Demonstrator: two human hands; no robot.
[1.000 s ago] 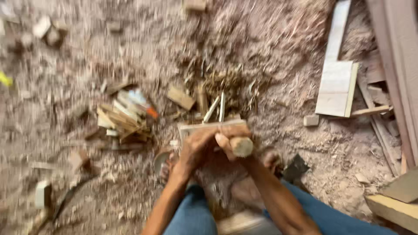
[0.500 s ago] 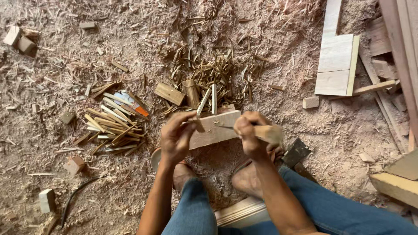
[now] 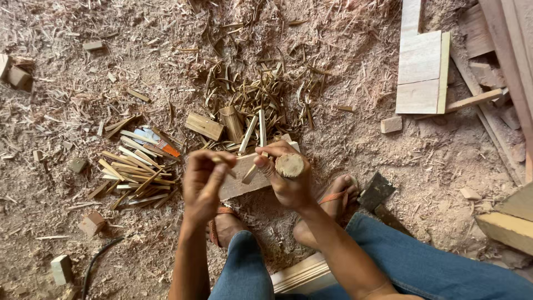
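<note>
Left hand pinches a thin pale wooden sliver; right hand grips a round wooden handle above a pale wooden block.

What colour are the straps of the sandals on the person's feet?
Orange-red straps, seen best in the head view.

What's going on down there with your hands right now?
Left hand pinching thin wood sliver. Right hand gripping round wooden handle. Wooden block beneath. Nothing between hands.

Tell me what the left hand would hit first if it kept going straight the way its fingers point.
The left hand points up and right, toward the wooden block lying just past its fingertips. That block likely comes first, though depth is unclear from overhead.
</note>
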